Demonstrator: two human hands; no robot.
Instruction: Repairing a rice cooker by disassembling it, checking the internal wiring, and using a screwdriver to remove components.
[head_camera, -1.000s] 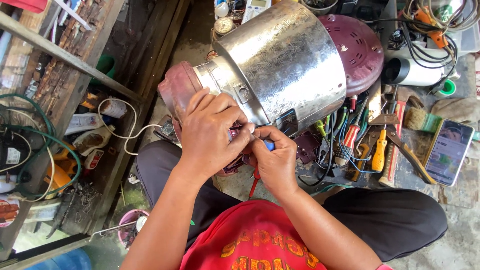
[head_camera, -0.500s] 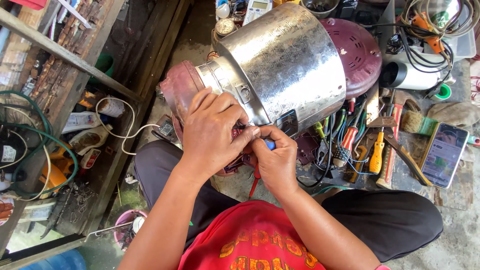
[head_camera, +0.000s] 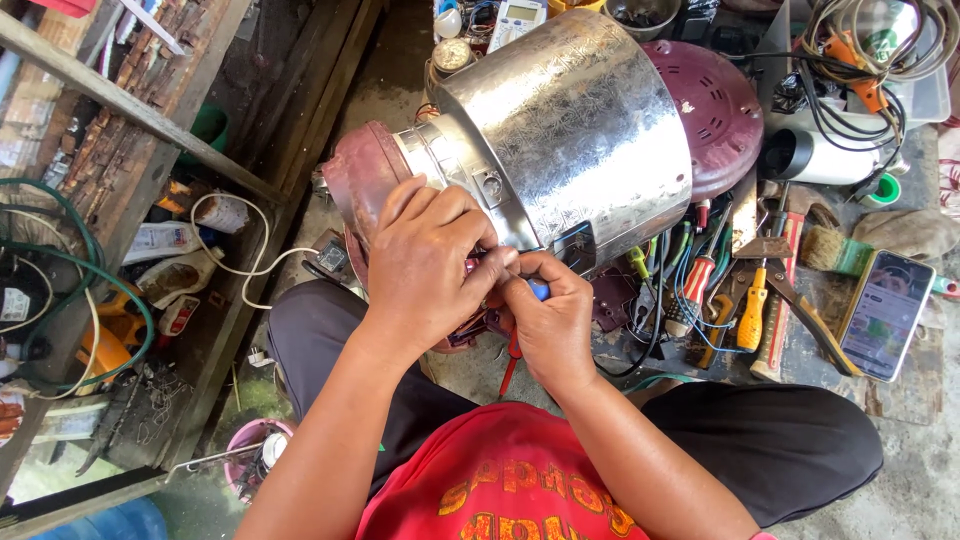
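The silver cooker body (head_camera: 570, 120) lies on its side across my lap and the floor, its maroon base end (head_camera: 358, 185) turned toward me and its maroon lid end (head_camera: 715, 110) pointing away. My left hand (head_camera: 430, 265) is cupped over the lower edge of the cooker body, fingers curled and pressed down on the small parts there; what lies beneath them is hidden. My right hand (head_camera: 550, 320) sits just below the cooker body, touching the left, fingers closed in a pinch on a blue-tipped tool (head_camera: 539, 290); a red handle (head_camera: 511, 365) shows beneath the palm, and whether it belongs to the same tool I cannot tell.

Judgement: fine work on a fitting or wire at the cooker body's underside is in hand, not finished. The next move calls for a steady brace from the left and a small, controlled turn or pull from the right.

To the right of the cooker body lie a yellow-handled screwdriver (head_camera: 752, 315), a hammer (head_camera: 778, 300), a brush (head_camera: 835, 250) and a phone (head_camera: 884, 315). To its left, a white cord (head_camera: 235, 270) trails beside a wooden shelf frame (head_camera: 130, 105).
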